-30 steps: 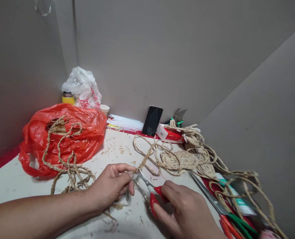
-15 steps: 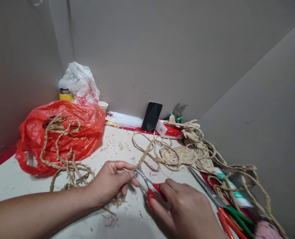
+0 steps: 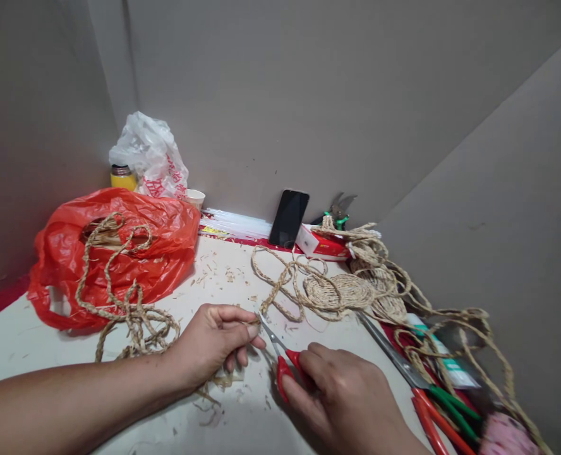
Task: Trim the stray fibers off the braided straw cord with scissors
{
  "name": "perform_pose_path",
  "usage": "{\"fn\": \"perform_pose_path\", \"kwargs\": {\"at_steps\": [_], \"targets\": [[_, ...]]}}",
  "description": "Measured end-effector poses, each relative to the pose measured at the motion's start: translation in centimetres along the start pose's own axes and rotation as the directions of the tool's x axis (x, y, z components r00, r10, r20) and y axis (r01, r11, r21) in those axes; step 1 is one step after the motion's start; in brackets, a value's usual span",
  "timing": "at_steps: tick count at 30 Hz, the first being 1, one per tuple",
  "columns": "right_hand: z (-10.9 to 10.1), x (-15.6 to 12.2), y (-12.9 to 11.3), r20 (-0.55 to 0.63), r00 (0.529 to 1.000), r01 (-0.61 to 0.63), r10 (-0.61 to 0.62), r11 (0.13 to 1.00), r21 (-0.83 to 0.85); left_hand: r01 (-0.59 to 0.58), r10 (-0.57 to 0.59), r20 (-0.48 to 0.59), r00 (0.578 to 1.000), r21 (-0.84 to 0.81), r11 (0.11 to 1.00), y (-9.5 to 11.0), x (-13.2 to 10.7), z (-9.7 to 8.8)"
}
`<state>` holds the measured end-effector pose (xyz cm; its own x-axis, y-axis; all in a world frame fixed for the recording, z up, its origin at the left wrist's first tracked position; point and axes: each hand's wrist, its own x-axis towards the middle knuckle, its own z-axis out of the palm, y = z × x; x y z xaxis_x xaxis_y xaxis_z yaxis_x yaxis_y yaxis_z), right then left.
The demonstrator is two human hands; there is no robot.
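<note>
My left hand (image 3: 218, 341) covers the end of the braided rope (image 3: 280, 283) it pinches; can't tell whether the small scissors (image 3: 275, 339) touch fiber at the tips. My right hand (image 3: 344, 388) hides parts of their red grips, wrist cut by the bottom edge. My left forearm (image 3: 95, 399) exits at left and blocks the lower rope pile (image 3: 141, 328). Large shears (image 3: 416, 377): handles cropped at bottom. Pink item (image 3: 508, 436), lower right: blurred, cropped (no idea what). Yellow jar (image 3: 122, 181) partly behind the white bag (image 3: 141, 142). Red box (image 3: 332, 248): print too small.
</note>
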<state>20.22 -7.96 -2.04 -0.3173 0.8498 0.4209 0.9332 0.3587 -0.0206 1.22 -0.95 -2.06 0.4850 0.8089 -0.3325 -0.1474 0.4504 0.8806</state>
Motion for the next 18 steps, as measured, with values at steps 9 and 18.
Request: {"fn": "perform_pose_path", "kwargs": {"at_steps": [9,18], "targets": [[-0.56,-0.03,-0.17,-0.054,0.998,0.043,-0.041,0.998,0.040,0.012,-0.012,-0.026,1.000,0.002,1.000,0.05,0.05,0.02],[-0.15,0.05,0.30,0.009,1.000,-0.004,0.003,0.987,0.160,-0.003,0.003,-0.012,1.000,-0.009,1.000,0.40,-0.03,0.00]]}}
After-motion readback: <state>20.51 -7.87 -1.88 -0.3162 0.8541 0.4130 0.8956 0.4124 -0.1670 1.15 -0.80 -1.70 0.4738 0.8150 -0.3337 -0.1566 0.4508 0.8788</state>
